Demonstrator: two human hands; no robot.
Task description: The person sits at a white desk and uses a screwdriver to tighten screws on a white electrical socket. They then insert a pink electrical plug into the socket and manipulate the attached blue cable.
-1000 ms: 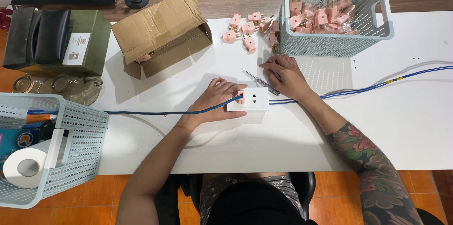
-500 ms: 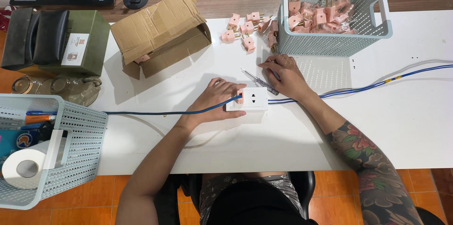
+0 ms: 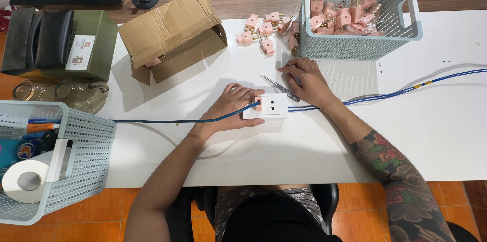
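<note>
Left hand [image 3: 229, 107] lay palm-down on the white table [image 3: 446, 135], fingers curled over the left end of the white socket block [image 3: 268, 106], pinning it flat; the blue cable [image 3: 167, 121] ran out under that hand toward 9 o'clock. Socket block sat near table centre, face up, two outlet faces visible. Right hand [image 3: 306, 80] sat at 1 o'clock from the block, just beside it, fingers bent and closed around the handle end of a slim screwdriver [image 3: 276, 87]; the shaft pointed to 10 o'clock and lay along the block's top edge, can't tell if the tip touched anything. A blue-and-white cable pair [image 3: 406, 91] left the block's right side toward 3 o'clock, passing under the right wrist. At 12 o'clock from the right hand stood a pale mesh basket [image 3: 355, 44] filled with pink plugs; loose pink plugs [image 3: 261, 31] lay on the table at the basket's 9 o'clock. Open cardboard box [image 3: 170, 34] at 10 o'clock from the block, well apart. Second mesh basket [image 3: 76, 161] at 8 o'clock hung off the table edge, holding a paper roll [image 3: 25, 180]
</note>
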